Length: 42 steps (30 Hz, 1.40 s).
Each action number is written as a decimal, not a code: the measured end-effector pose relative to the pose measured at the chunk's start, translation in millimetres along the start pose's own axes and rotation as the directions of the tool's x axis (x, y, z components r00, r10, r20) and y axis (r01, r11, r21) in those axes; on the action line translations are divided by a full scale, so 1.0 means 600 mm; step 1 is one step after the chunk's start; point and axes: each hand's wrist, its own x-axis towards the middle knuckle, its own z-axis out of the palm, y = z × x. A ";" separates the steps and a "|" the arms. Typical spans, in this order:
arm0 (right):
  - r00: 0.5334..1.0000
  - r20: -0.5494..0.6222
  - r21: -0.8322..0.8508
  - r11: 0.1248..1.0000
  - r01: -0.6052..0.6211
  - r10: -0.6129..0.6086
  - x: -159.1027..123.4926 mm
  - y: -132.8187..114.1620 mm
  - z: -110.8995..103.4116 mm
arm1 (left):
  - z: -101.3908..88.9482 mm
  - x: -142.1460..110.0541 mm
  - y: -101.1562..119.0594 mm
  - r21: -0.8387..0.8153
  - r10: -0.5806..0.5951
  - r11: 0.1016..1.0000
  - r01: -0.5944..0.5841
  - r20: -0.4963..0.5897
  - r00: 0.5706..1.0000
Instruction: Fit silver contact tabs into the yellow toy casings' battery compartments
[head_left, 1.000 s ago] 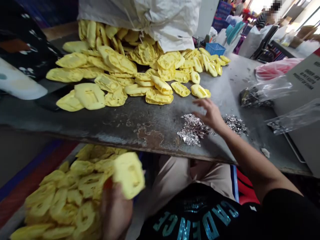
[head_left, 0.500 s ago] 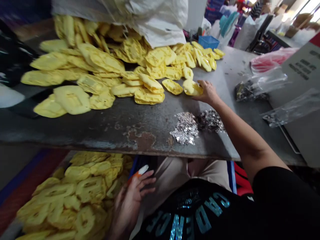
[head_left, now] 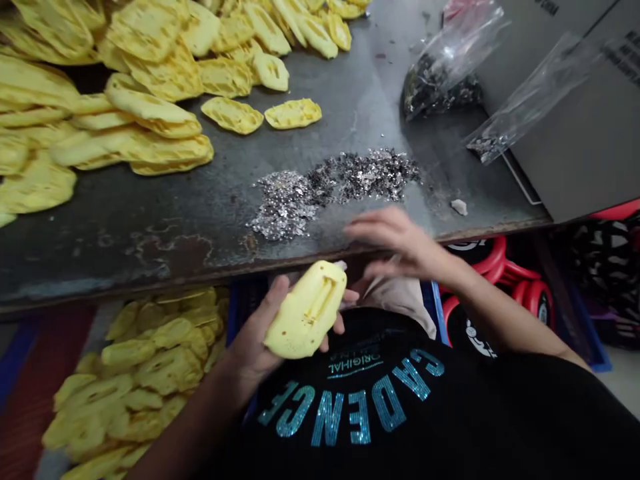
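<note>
Head view: yellow piece resting in your left hand, slot facing up

At the far left, a lower heap of yellow pieces (head_left: 170, 367) is lying below the table (head_left: 370, 87), while an upper heap (head_left: 165, 120) is crowding the tabletop. Two loose yellow pieces (head_left: 233, 115) are lying just beside it.

Your left hand (head_left: 257, 333) is cradling one yellow piece (head_left: 306, 310) in front of your shirt, thumb along one side and fingertips showing past the other. That grip is probably steadying it well: you're leaving the long slot uncovered. Its rim is looking thin, so support it from beneath rather than squeezing.

Beyond it, a brighter metal heap (head_left: 285, 203) is running into a darker metal heap (head_left: 377, 175). Your right hand (head_left: 393, 243) is hovering by the near table edge, blurred, its fingers standing loosely apart; nothing is visibly sitting between them. Mind your wrist there, since a low sweep could be sending bits over the edge.

Farther right, a pale lump (head_left: 459, 207), a clear bag (head_left: 445, 87) and a narrow bag (head_left: 530, 100) are lying well apart from your hands.
</note>
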 end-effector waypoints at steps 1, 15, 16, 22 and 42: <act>0.975 -0.106 -0.007 0.980 -0.197 0.195 -0.015 0.035 -0.011 | 0.014 0.000 0.001 0.000 0.049 0.999 -0.049 -0.046 0.998; 0.867 -0.177 -0.102 0.867 -0.487 0.466 -0.074 0.076 0.010 | 0.058 -0.006 -0.007 -0.084 0.113 0.987 -0.135 -0.222 0.968; 0.851 -0.221 -0.088 0.860 -0.503 0.476 -0.082 0.072 0.009 | 0.057 -0.005 -0.007 -0.105 0.094 0.987 -0.120 -0.224 0.970; 0.825 -0.212 -0.076 0.833 -0.548 0.523 -0.081 0.063 0.014 | 0.057 -0.002 -0.011 -0.138 0.047 0.986 -0.088 -0.274 0.961; 0.937 -0.164 0.204 0.940 -0.273 0.307 -0.010 -0.047 -0.022 | 0.089 0.006 -0.030 -0.150 0.126 0.974 -0.169 -0.259 0.958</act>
